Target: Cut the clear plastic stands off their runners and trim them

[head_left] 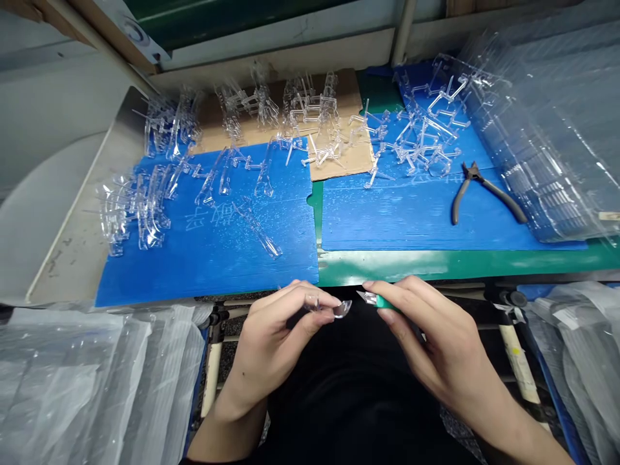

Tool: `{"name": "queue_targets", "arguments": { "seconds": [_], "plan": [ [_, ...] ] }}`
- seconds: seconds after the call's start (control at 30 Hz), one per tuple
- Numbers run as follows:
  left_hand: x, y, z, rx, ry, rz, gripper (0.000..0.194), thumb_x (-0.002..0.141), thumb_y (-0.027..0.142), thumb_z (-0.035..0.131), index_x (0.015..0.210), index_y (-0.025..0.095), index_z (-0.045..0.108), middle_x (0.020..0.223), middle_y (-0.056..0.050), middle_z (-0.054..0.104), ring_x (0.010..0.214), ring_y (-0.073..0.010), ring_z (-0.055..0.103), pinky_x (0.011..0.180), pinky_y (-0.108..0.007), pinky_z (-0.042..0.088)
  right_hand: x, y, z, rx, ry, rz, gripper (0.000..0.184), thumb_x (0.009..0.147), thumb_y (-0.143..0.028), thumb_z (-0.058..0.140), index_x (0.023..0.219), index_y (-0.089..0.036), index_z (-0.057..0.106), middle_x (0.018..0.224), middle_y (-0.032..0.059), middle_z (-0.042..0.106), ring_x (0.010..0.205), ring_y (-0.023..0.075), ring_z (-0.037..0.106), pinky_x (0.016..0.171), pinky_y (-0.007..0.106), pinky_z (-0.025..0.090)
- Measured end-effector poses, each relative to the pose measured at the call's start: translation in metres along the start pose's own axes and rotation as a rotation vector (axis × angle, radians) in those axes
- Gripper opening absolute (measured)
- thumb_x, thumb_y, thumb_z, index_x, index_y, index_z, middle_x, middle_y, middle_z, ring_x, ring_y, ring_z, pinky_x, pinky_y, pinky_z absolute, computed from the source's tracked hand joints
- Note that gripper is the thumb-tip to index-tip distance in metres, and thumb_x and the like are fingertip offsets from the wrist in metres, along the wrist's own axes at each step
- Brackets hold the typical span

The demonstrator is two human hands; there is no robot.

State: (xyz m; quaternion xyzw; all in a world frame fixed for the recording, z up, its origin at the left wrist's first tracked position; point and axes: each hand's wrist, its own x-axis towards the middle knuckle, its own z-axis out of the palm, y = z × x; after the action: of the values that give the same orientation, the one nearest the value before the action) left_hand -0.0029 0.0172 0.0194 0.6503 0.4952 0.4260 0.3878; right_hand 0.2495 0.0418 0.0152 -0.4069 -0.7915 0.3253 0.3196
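Observation:
Just in front of the table edge, my left hand (283, 332) is closed on a clear plastic part (343, 309). One curved end of the part sticks out past the fingertips; the rest is mostly hidden by the fingers. My right hand (431, 326) grips a green-handled utility knife (385, 302), its pointed blade directed left at the part. A small gap shows between blade and part. On the blue sheet (208, 258) ahead of my left hand lies a single loose clear part (261, 231).
Rows of clear plastic parts (152, 206) stand at the left and along the brown cardboard (339, 168). Tangled clear sprue pieces (421, 139) and cutting pliers (473, 174) lie right. Stacked clear trays (547, 181) fill the far right; plastic bags (97, 368) flank me.

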Motion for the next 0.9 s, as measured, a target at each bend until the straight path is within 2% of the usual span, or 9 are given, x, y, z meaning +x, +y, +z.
{"name": "queue_targets", "arguments": {
  "seconds": [0.07, 0.2, 0.3, 0.43, 0.53, 0.67, 0.77, 0.9],
  "plan": [
    [0.001, -0.003, 0.001, -0.161, -0.020, -0.191, 0.011, 0.109, 0.027, 0.071, 0.107, 0.024, 0.082, 0.086, -0.002, 0.075, 0.074, -0.0139, 0.068, 0.067, -0.027, 0.050, 0.000, -0.003, -0.001, 0.015, 0.001, -0.006, 0.039, 0.112, -0.010, 0.058, 0.146, -0.028, 0.059, 0.105, 0.0039, 0.068, 0.089, 0.0198, 0.065, 0.078, 0.034, 0.052],
    [0.002, -0.011, 0.010, -0.625, -0.093, -0.456, 0.031, 0.103, 0.048, 0.079, 0.099, 0.017, 0.080, 0.072, -0.003, 0.069, 0.054, -0.0106, 0.053, 0.056, -0.026, 0.042, 0.003, -0.008, -0.002, 0.076, -0.004, 0.014, 0.031, 0.113, -0.012, 0.054, 0.139, -0.028, 0.057, 0.110, 0.0043, 0.071, 0.094, 0.0201, 0.069, 0.084, 0.034, 0.055],
    [0.001, -0.013, 0.020, -0.918, -0.167, -0.535, 0.031, 0.101, 0.046, 0.082, 0.097, 0.015, 0.078, 0.068, -0.001, 0.063, 0.051, -0.0077, 0.045, 0.056, -0.024, 0.037, 0.007, -0.011, -0.001, 0.182, -0.029, 0.058, 0.024, 0.114, -0.014, 0.055, 0.133, -0.029, 0.058, 0.111, 0.0025, 0.072, 0.097, 0.0184, 0.071, 0.087, 0.031, 0.056],
    [-0.001, -0.013, 0.027, -1.093, -0.243, -0.557, 0.024, 0.104, 0.039, 0.079, 0.098, 0.016, 0.077, 0.069, 0.000, 0.061, 0.053, -0.0060, 0.046, 0.060, -0.023, 0.037, 0.011, -0.012, 0.004, 0.283, -0.030, 0.105, 0.014, 0.113, -0.022, 0.064, 0.123, -0.030, 0.061, 0.105, -0.0001, 0.070, 0.091, 0.0166, 0.070, 0.079, 0.027, 0.055],
    [-0.003, -0.015, 0.027, -1.054, -0.243, -0.522, 0.024, 0.106, 0.040, 0.077, 0.101, 0.017, 0.079, 0.071, -0.001, 0.063, 0.056, -0.0068, 0.048, 0.060, -0.023, 0.038, 0.013, -0.010, 0.005, 0.297, -0.017, 0.114, 0.012, 0.113, -0.024, 0.064, 0.123, -0.030, 0.062, 0.108, 0.0001, 0.071, 0.096, 0.0171, 0.070, 0.083, 0.027, 0.055],
    [-0.005, -0.016, 0.022, -0.722, -0.262, -0.410, 0.027, 0.110, 0.042, 0.070, 0.109, 0.018, 0.081, 0.082, -0.005, 0.070, 0.064, -0.0101, 0.056, 0.062, -0.024, 0.041, 0.013, -0.008, 0.004, 0.270, -0.035, 0.099, 0.021, 0.118, -0.021, 0.053, 0.135, -0.030, 0.061, 0.121, 0.0031, 0.072, 0.113, 0.0190, 0.070, 0.098, 0.031, 0.054],
    [-0.005, -0.015, 0.018, -0.528, -0.265, -0.316, 0.032, 0.113, 0.045, 0.063, 0.108, 0.018, 0.081, 0.081, -0.005, 0.070, 0.068, -0.0122, 0.058, 0.065, -0.025, 0.043, 0.009, -0.007, 0.002, 0.202, -0.056, 0.041, 0.029, 0.117, -0.016, 0.053, 0.142, -0.029, 0.060, 0.116, 0.0039, 0.069, 0.104, 0.0185, 0.068, 0.092, 0.032, 0.054],
    [-0.003, -0.015, 0.017, -0.452, -0.269, -0.251, 0.038, 0.114, 0.046, 0.059, 0.106, 0.016, 0.081, 0.081, -0.006, 0.071, 0.072, -0.0149, 0.062, 0.069, -0.027, 0.047, 0.004, -0.007, -0.001, 0.100, -0.081, -0.033, 0.037, 0.115, -0.013, 0.054, 0.149, -0.029, 0.058, 0.108, 0.0032, 0.066, 0.091, 0.0176, 0.065, 0.080, 0.032, 0.051]
  ]
}}
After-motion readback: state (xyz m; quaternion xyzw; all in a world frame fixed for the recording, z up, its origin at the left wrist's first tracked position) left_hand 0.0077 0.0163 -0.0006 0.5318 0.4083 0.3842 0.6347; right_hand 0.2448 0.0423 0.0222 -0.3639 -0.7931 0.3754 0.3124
